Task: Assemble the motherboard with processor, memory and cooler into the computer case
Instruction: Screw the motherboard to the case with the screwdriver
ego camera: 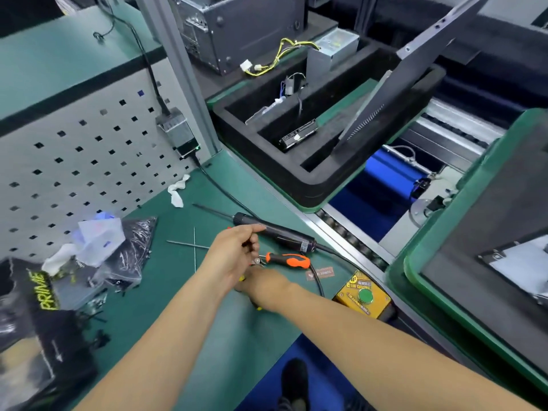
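Note:
My left hand [234, 253] is over the green bench mat [184, 298], its index finger lying on a black corded electric screwdriver [275, 234]; the other fingers curl downward and their grip is hidden. My right hand [264, 287] sits just below and partly under it, curled round a yellow-handled tool [258, 307] whose metal tip shows next to an orange-and-black screwdriver [289, 259]. A dark computer case [237, 34] stands at the back. In front of it is a black foam tray [296, 176] with a power supply [332, 51] and a leaning side panel [400, 84].
A black PRIME box [35, 307], plastic bags [118, 256] and loose black screws lie at the left. Thin metal rods [194, 247] lie on the mat. A yellow box with a green button [364, 295] sits by the conveyor rail. A green-rimmed tray [415, 262] is at the right.

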`<action>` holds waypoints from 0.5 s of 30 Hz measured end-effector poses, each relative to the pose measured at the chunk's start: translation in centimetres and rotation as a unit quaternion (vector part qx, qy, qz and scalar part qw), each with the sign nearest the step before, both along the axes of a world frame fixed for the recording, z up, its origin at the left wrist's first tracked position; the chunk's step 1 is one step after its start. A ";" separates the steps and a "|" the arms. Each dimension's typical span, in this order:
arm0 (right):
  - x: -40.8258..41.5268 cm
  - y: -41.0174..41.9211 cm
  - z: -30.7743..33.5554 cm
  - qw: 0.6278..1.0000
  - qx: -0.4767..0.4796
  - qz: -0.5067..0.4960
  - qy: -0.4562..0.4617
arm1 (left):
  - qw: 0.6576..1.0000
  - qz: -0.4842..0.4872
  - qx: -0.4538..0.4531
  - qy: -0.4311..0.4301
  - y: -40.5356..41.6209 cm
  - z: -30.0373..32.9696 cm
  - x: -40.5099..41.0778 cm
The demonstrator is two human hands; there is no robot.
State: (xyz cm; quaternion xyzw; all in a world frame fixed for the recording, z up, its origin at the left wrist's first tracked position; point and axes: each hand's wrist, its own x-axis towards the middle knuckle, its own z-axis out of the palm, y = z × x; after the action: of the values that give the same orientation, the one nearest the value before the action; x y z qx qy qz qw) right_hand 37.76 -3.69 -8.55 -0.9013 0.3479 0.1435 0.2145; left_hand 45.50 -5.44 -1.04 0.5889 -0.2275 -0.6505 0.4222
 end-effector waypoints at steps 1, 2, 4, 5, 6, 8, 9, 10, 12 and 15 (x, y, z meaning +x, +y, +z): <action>0.1 0.0 0.1 1.000 -0.011 0.013 0.005 | 1.000 -0.003 -0.004 -0.003 -0.1 0.0 0.2; 0.1 -0.1 0.2 1.000 -0.013 0.012 -0.001 | 1.000 -0.007 -0.007 -0.006 -0.1 0.0 0.5; -0.3 -0.4 0.2 0.999 -0.023 0.030 -0.022 | 1.000 -0.010 -0.013 -0.006 -0.2 0.0 0.8; -0.8 -0.3 0.3 0.999 -0.011 0.024 -0.043 | 1.000 -0.009 -0.015 0.000 -0.2 0.1 0.9; -1.5 -0.2 0.7 0.998 -0.003 0.013 -0.064 | 1.000 -0.008 -0.018 0.007 -0.3 0.2 0.8; -3.1 0.0 1.9 0.994 -0.049 0.021 -0.097 | 0.999 -0.008 -0.023 0.021 -0.5 0.8 0.2; -4.2 0.2 2.8 0.993 -0.056 0.014 -0.104 | 0.999 -0.011 -0.026 0.026 -0.7 1.2 -0.3; -5.4 0.3 3.8 0.992 -0.045 -0.001 -0.116 | 0.999 -0.019 -0.031 0.031 -0.9 1.7 -0.9; -8.7 0.5 6.2 0.988 -0.010 -0.031 -0.150 | 0.997 -0.048 -0.043 0.049 -1.7 3.1 -2.9; -15.1 1.5 11.1 0.964 0.011 -0.141 -0.226 | 0.989 -0.116 -0.052 0.074 -3.1 5.6 -7.5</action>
State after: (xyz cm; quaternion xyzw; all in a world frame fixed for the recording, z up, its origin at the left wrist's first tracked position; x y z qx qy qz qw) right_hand 22.67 -2.24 2.55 -0.8500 0.4121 -0.0914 0.3152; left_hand 38.05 -8.56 4.60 0.4863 -0.2959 -0.7241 0.3894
